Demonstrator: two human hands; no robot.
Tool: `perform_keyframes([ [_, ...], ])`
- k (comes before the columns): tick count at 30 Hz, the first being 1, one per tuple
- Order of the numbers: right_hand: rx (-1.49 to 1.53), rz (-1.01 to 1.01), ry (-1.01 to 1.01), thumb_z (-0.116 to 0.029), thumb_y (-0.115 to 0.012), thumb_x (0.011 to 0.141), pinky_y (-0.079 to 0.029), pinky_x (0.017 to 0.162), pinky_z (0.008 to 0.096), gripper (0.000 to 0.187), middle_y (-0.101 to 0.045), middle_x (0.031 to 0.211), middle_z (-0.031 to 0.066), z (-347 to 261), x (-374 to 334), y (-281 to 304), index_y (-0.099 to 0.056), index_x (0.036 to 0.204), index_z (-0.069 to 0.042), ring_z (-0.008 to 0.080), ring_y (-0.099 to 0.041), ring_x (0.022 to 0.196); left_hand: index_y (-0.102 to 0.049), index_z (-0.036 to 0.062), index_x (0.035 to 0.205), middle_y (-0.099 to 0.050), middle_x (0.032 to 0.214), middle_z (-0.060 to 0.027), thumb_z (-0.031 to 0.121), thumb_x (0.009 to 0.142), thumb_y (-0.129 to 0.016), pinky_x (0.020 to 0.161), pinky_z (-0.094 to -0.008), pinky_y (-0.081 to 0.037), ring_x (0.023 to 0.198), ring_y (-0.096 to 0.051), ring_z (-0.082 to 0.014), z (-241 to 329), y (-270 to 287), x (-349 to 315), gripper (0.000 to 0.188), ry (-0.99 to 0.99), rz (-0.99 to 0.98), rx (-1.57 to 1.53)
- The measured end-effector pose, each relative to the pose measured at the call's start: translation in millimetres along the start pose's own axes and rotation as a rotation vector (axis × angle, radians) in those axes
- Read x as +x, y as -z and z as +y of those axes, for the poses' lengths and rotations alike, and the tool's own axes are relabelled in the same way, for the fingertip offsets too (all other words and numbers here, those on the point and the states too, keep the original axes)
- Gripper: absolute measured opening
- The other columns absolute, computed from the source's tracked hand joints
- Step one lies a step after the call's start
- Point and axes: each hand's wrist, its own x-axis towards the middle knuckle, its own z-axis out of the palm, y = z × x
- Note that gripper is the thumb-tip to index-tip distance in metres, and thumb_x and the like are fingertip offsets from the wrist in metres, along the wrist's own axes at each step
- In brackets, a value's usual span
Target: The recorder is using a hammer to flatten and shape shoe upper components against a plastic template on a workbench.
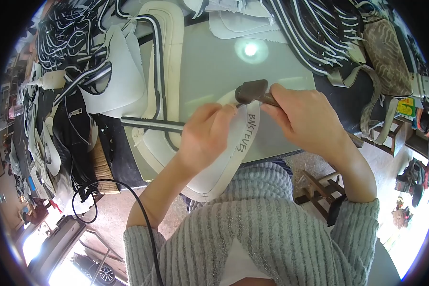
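Note:
My right hand (302, 119) is closed round the handle of a hammer (252, 91). Its dark head is over the upper end of a curved white panel (214, 174) with a cream border and handwriting along one side. Pressed on that panel is my left hand (206, 133), its fingers closed on a black-and-white striped strap (152, 124). The strap runs out to the left from under that hand, and a dark bit shows by the fingertips, close to the hammer head. What lies directly beneath the fingers is hidden.
A grey-green work board (209, 62) covers the table. Bundles of striped straps (314, 33) lie at the far right and far left. White cut pieces (117, 71) and a squeeze bottle (52, 80) are on the left. A patterned brown case (388, 57) sits at right, above a wooden stool (319, 188).

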Motion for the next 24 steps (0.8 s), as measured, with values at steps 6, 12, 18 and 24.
perform_keyframes([
  [6, -0.098, -0.168, -0.020, -0.031, -0.056, 0.097, -0.051, 0.055, 0.0455, 0.031, -0.062, 0.062, 0.0145, -3, 0, -4, -0.052, 0.086, -0.003, 0.0360, -0.064, 0.060, -0.063, 0.0011, 0.102, -0.065, 0.083, -0.0088, -0.005, 0.072, -0.064, 0.064, -0.0339, -0.054, 0.080, -0.064, -0.0261, -2, -4, -3, 0.031, 0.008, 0.028, 0.030],
  [12, -0.092, -0.137, -0.043, -0.032, -0.056, 0.098, -0.051, 0.055, 0.0457, 0.032, -0.063, 0.065, 0.0149, -5, -7, -7, -0.053, 0.087, -0.002, 0.0362, -0.064, 0.059, -0.062, 0.0015, 0.103, -0.066, 0.085, -0.0083, -0.006, 0.071, -0.063, 0.064, -0.0337, -0.055, 0.081, -0.065, -0.0259, -2, -4, -1, 0.032, 0.004, 0.051, 0.016],
  [18, 0.047, 0.030, -0.111, -0.031, -0.055, 0.098, -0.050, 0.054, 0.0465, 0.031, -0.062, 0.064, 0.0157, -7, -4, 0, -0.052, 0.087, -0.003, 0.0370, -0.064, 0.059, -0.060, -0.0003, 0.103, -0.067, 0.087, -0.0111, -0.011, 0.077, -0.063, 0.063, -0.0341, -0.055, 0.077, -0.065, -0.0265, -4, -4, -4, 0.028, 0.007, 0.029, 0.008],
  [24, -0.112, -0.185, -0.110, -0.033, -0.056, 0.097, -0.052, 0.053, 0.0438, 0.034, -0.064, 0.064, 0.0155, -9, -8, -15, -0.051, 0.085, -0.002, 0.0357, -0.066, 0.061, -0.053, -0.0015, 0.110, -0.067, 0.089, -0.0134, -0.013, 0.080, -0.067, 0.066, -0.0320, -0.058, 0.075, -0.067, -0.0227, 7, -3, 2, 0.034, 0.225, 0.038, -0.117],
])
